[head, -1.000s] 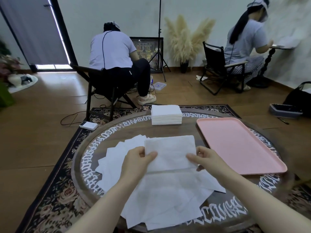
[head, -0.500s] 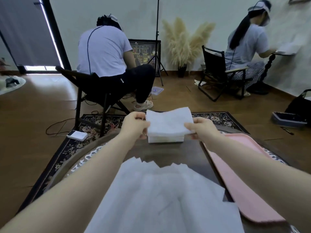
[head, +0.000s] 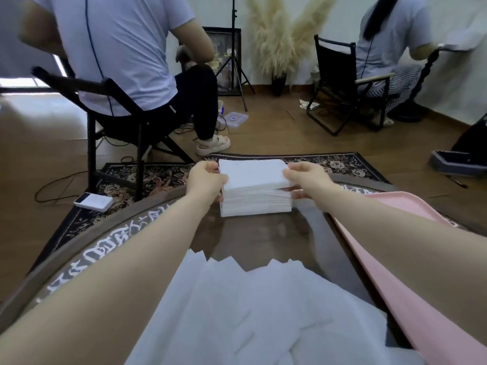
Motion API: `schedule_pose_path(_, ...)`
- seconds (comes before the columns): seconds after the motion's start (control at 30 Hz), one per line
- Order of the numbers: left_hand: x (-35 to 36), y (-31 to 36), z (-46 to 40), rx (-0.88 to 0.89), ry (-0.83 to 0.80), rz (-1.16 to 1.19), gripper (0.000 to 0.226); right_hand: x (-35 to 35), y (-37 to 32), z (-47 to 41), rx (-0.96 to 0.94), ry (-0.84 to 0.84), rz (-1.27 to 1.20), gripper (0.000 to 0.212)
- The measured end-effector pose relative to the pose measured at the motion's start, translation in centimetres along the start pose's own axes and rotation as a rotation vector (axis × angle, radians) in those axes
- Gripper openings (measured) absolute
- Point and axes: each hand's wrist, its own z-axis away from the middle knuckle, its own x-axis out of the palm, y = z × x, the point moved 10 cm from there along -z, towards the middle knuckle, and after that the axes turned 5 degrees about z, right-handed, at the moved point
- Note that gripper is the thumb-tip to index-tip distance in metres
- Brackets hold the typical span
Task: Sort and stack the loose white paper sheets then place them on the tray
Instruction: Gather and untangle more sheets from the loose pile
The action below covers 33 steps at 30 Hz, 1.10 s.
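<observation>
A: In the head view, both hands sit just above the middle of the frame, on either side of the stack (head: 255,192). The left hand (head: 208,180) has its fingers curled around the stack's left edge; the right hand (head: 307,180) pinches the top sheets at the right edge.

B: Where does everything else lie?

A: The stack stands on the round table (head: 110,243), at its far side. The loose sheets (head: 253,309) fan out across the bottom centre, untouched. The pink tray (head: 411,293) runs down the right side, partly under the right forearm, with nothing on it that I can see.

B: So what could go wrong?

A: The right hand's sheets sit slightly lifted and skewed from the layers below. If they drop unevenly, I'd expect the top to overhang and slide. Squeezing from both sides could also buckle thin paper.

B: And the forearms?

A: Both pass low over the loose sheets; dragging back could sweep some off the near edge. The right one could nudge the tray.
</observation>
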Motion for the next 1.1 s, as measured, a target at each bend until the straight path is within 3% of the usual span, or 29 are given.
schedule_pose_path(0.1, 0.0, -0.2, -0.3, -0.006, -0.002, 0.023, 0.035, -0.4, 0.0, -0.2, -0.001, 0.021, 0.003, 0.014)
schedule_pose_path(0.27, -0.1, -0.7, -0.2, -0.044, 0.003, 0.06, 0.023, -0.6, 0.4, -0.3, 0.019, 0.042, 0.014, 0.012)
schedule_pose_path(0.63, -0.3, 0.0, 0.0, 0.014, 0.02, -0.009, 0.031, -0.8, 0.8, -0.4, 0.016, 0.059, 0.049, 0.012)
schedule_pose_path(0.7, -0.8, 1.0, 0.4, 0.097, 0.036, -0.115, 0.031, -1.1, 0.5, -0.3, -0.032, 0.067, 0.071, 0.016)
schedule_pose_path(0.77, -1.1, 2.4, 1.3, 0.262, 0.009, -0.401, 0.04, -1.6, -0.3, 0.0, -0.158, 0.058, 0.238, 0.032)
schedule_pose_path(0.83, -0.4, 2.3, 2.3, 0.374, -0.103, -0.765, 0.06, -1.5, -0.5, 0.5, -0.267, -0.021, 0.495, 0.055)
schedule_pose_path(0.9, 0.3, 1.2, 3.1, 0.372, -0.217, -0.945, 0.072, -1.2, 0.2, 0.9, -0.28, -0.095, 0.597, 0.068)
schedule_pose_path(1.1, 0.5, 0.8, 2.9, 0.361, -0.183, -0.75, 0.061, -0.3, 0.1, 1.0, -0.301, -0.033, 0.565, 0.057)
